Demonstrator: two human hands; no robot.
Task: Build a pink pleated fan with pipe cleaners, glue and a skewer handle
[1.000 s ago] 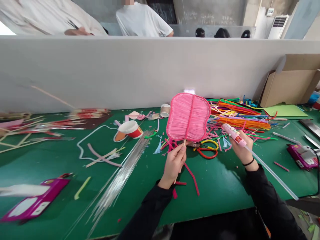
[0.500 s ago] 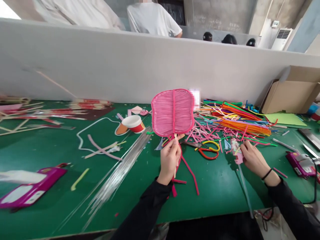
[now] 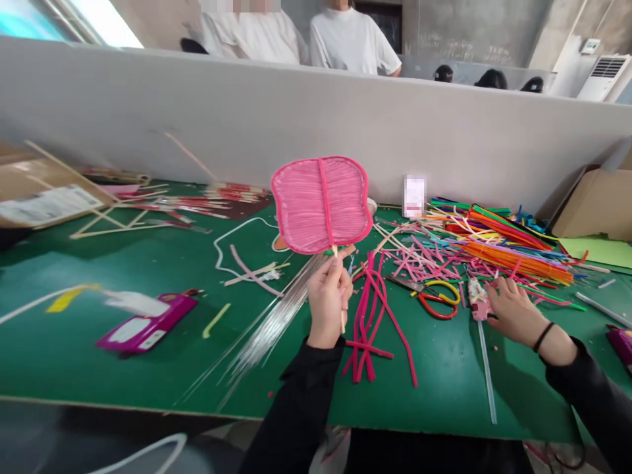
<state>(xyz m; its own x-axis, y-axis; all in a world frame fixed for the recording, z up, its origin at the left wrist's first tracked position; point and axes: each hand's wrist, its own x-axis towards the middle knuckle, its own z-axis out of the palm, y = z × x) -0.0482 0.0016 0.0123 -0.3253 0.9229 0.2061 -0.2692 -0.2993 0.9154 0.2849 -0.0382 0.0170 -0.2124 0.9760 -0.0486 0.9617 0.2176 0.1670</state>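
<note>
Head view: your left hand (image 3: 327, 299) is raised above the green table (image 3: 89, 276). Its grip is clamped on the thin wooden stick (image 3: 342, 321) that forms the handle of the pink fan (image 3: 320, 204). You hold the fan upright with its flat face toward you. A darker pink rib runs down its middle and a pink rim goes around it. The fan stands in the air in front of the white partition (image 3: 197, 112), clear of the table.

Your right hand (image 3: 516, 311) lies low on the table to the right, palm down, with its fingertips at the small pink glue gun (image 3: 478, 299). Whether that grip is closed on the gun or only resting against it cannot be told from here. A clear glue stick (image 3: 486, 375) runs from the back of the gun toward the near edge of the table.

Between your hands lies a loose bunch of pink strips (image 3: 368, 309). Just left of the gun are scissors (image 3: 437, 299) with red and yellow handles. Behind your right hand is a heap of coloured pipe cleaners (image 3: 508, 250). Left of your left hand a sheaf of silver wires (image 3: 269, 322) slants across the table, and further left lies a magenta box (image 3: 148, 327). A cardboard box (image 3: 597, 204) stands at the far right.
</note>
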